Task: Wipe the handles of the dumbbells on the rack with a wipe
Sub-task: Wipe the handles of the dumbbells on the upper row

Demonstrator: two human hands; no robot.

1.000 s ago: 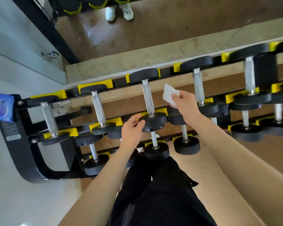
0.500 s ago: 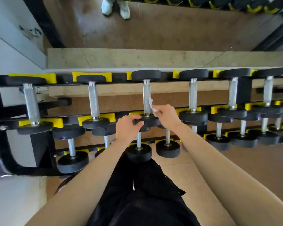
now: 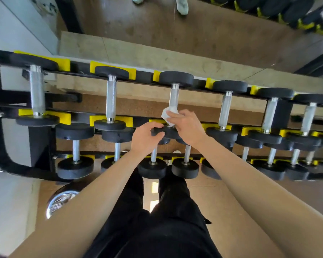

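**Wipe lands on the third handle**

A second ago my right hand (image 3: 186, 127) held the wipe (image 3: 169, 113) in the air, clear of the metal, and my left hand (image 3: 145, 140) was only reaching in. Now the wipe is pressed against the lower end of the handle (image 3: 174, 95) of the third dumbbell (image 3: 176, 79) from the left on the top tier of the rack (image 3: 39, 144). The right hand's fingers pinch it there. The left hand has closed over the rim of that dumbbell's near head (image 3: 166, 132), and I take that as steadying it. So I judge the wiping of this handle has only just begun: the bright upper stretch is bare, and the handles to either side are untouched at this moment.

I cannot tell whether the wipe goes all the way round, because the right hand covers the bottom of the handle. The rack runs out of view on the right, my arms hide parts of the lower tiers, and a shiny round object (image 3: 61, 200) on the floor at lower left is too blurred to name.
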